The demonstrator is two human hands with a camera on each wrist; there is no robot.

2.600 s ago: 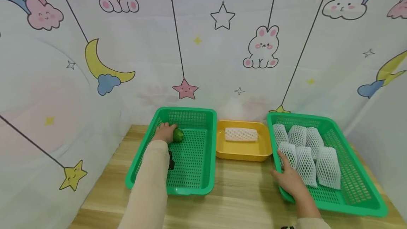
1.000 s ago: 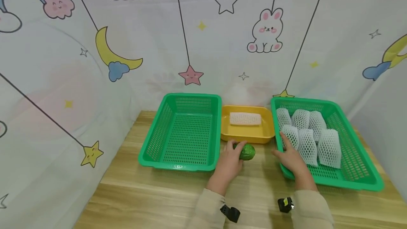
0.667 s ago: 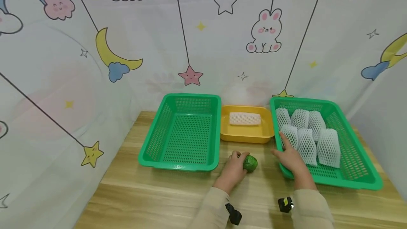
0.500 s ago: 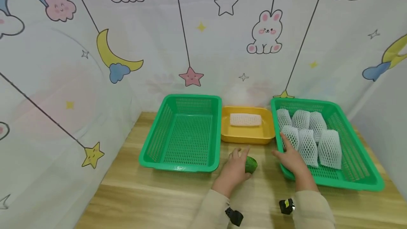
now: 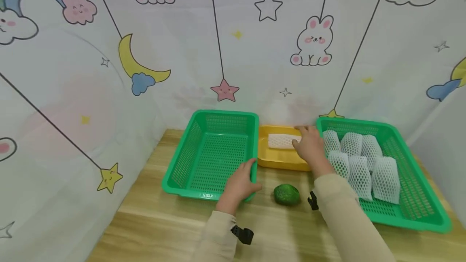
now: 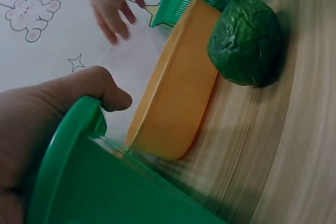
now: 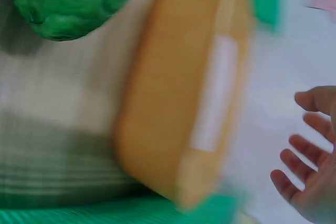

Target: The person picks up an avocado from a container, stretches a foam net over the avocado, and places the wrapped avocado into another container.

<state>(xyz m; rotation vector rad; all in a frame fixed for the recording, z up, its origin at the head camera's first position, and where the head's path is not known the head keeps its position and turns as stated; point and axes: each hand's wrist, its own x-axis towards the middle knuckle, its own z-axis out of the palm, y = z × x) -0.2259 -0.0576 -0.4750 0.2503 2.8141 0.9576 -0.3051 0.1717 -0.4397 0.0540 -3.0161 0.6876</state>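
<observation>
A dark green oval item (image 5: pixel 287 194) with glossy, creased skin lies on the table between the two hands, touched by neither. My left hand (image 5: pixel 238 183) rests over the right rim of the left green basket (image 5: pixel 174 159), its thumb to the outer side. In the left wrist view that rim (image 6: pixel 58 150) sits close against the hand. My right hand (image 5: pixel 311 144) hovers at the right side of the yellow tray (image 5: pixel 282 161), near a white foam net sleeve (image 5: pixel 281 140). In the right wrist view its fingers (image 7: pixel 304 148) are spread with nothing between them.
On the right stands another green basket (image 5: pixel 422 189) with several white foam net sleeves (image 5: pixel 386 179) inside. A printed curtain (image 5: pixel 182 31) rises behind the wooden table (image 5: pixel 145 217). The yellow tray sits between both baskets.
My left hand carried the green item from the left basket to the table, released it, then moved left onto the basket rim. My right hand left the right basket and reached over the yellow tray.
</observation>
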